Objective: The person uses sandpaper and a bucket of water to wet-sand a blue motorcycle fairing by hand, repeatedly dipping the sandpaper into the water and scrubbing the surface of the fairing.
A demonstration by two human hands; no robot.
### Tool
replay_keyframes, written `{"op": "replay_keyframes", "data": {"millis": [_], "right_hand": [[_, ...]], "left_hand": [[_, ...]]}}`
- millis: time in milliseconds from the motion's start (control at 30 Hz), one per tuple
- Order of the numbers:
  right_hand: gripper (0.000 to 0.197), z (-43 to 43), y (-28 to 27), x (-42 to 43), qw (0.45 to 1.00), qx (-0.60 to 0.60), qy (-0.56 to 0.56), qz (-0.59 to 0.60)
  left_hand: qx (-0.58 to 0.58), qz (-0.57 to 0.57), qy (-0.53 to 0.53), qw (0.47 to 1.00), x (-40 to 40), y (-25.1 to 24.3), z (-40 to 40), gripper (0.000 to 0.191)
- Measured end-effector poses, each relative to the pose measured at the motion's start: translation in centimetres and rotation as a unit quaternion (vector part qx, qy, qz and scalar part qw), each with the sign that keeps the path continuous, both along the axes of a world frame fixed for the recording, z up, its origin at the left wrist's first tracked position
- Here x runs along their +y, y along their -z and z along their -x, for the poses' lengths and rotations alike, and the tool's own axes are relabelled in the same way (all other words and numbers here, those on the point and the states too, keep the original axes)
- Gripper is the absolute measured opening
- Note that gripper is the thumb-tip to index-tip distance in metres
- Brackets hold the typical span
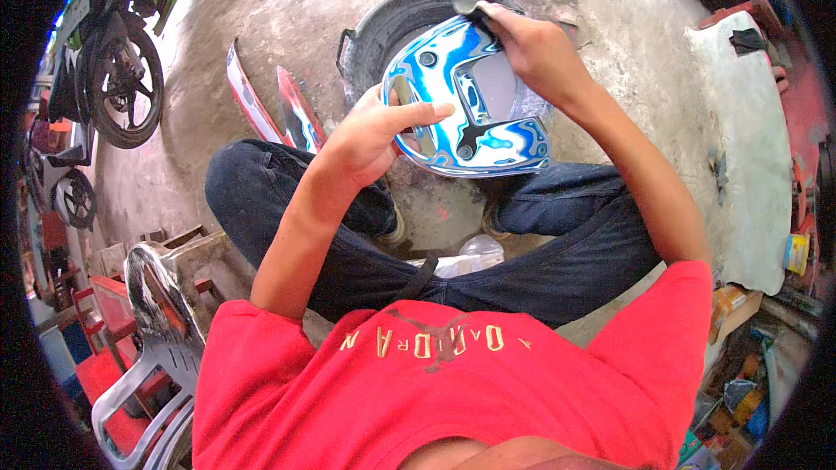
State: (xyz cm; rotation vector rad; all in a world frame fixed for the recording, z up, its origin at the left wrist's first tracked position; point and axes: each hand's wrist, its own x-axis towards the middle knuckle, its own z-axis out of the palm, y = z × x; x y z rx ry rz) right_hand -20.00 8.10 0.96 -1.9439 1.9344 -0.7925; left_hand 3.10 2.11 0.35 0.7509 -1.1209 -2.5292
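My left hand [372,137] grips the left rim of a glossy moulded plastic shell [441,88], its thumb lying across the outer face. The shell has a blue and white marbled pattern, two round recesses and a deep angular cut-out on its right side. My right hand [539,52] is at the shell's upper right end, fingers closed on a thin grey sheet [467,5], maybe sandpaper. Part of that sheet is hidden by the hand. Beneath and behind the shell stands a round black tub [375,29] with cloudy liquid inside.
Two narrow red and white panels [297,111] lie on the concrete floor, left of the tub. A motorcycle [127,78] is parked at upper left. Plastic chairs [163,313] stand at lower left. A long pale panel [744,163] lies along the right, near a yellow can [795,254].
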Motion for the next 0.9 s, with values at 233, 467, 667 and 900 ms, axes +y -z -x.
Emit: {"op": "replay_keyframes", "data": {"millis": [233,467,667,900], "right_hand": [[0.044,-0.7,0.6,0.3,0.988,0.046,-0.101,0.112],[0.036,-4.1,0.3,1.5,0.968,0.02,-0.19,0.165],[0.039,-0.4,0.2,0.0,0.999,0.02,0.017,0.025],[0.04,0.0,0.4,0.0,0.989,0.034,-0.097,0.111]], "left_hand": [[0.013,0.019,-0.008,1.0,0.2,-0.3,0.1,0.035],[0.0,0.169,-0.019,0.985,0.4,0.2,-0.4,0.032],[-0.02,0.048,-0.012,0.999,0.8,-1.2,0.2,0.035],[-0.015,0.046,-0.004,0.999,0.5,-0.5,0.1,0.036]]}}
